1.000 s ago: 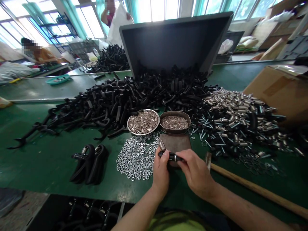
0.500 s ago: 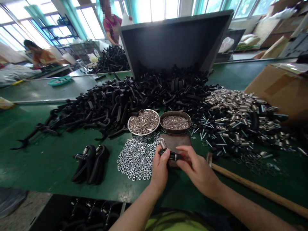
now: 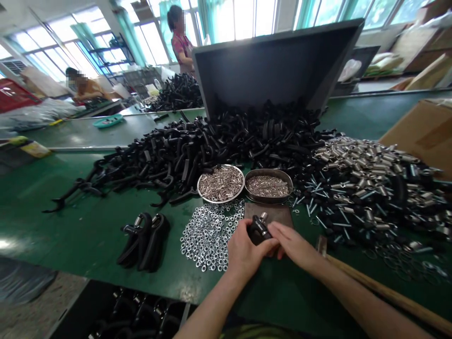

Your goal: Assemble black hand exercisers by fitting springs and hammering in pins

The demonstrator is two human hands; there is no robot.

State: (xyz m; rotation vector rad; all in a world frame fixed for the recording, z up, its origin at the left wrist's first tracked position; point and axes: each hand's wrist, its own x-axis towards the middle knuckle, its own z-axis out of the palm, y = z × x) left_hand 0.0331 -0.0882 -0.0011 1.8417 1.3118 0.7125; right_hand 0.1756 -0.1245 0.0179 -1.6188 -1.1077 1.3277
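Between my hands is a black plastic part with a metal spring [image 3: 260, 228], held above a flat metal plate [image 3: 287, 214]. My left hand [image 3: 244, 247] grips it from the left, thumb along its near side. My right hand [image 3: 291, 242] has its fingers closed on the right end of the same part, which hides their tips. Loose metal nuts [image 3: 206, 238] lie spread beside my left hand. Behind the plate stand a round dish of small metal pins [image 3: 221, 183] and an oval tin of tiny metal pieces [image 3: 269, 185].
Black plastic parts [image 3: 183, 155] are heaped before a tipped grey bin [image 3: 278, 70]. Springs [image 3: 367, 162] and bolts pile at right, near a wooden-handled hammer [image 3: 381, 285] and a cardboard box [image 3: 423, 132]. Two assembled black pieces [image 3: 144, 242] lie at left. Two people work beyond.
The part has turned so its spring points up and away. My right hand has moved in against it, fingers closing. The camera view has shifted left.
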